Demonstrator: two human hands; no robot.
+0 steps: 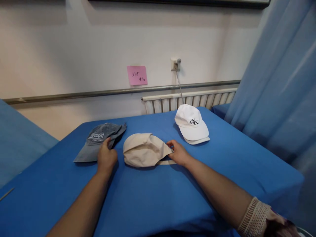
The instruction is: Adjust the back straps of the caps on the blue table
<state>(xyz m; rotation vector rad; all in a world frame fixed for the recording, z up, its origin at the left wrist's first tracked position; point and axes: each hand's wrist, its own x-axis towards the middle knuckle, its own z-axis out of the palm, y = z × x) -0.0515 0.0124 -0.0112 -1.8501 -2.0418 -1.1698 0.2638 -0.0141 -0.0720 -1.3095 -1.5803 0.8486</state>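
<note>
At the left of the blue-covered table, a faded grey-blue baseball cap [100, 135] with white lettering lies with its brim toward the near left. My left hand [107, 158] is closed at that cap's lower right edge, one finger laid over the fabric; its other fingers are mostly hidden. In the middle is a beige cap [143, 149] on its side, its back opening and strap facing right. My right hand [179, 153] pinches the beige cap at the strap end. Farther back to the right sits a white cap [190, 120] with black letters, a second white brim showing under its own.
The blue cloth [148, 204] covers the table. Behind it are a metal rail [98, 94], a radiator [192, 100] and a plugged-in cable [179, 84]. A pink note [137, 75] is on the wall. Blue curtains [283, 82] hang at the right; a thin stick [7, 194] lies far left.
</note>
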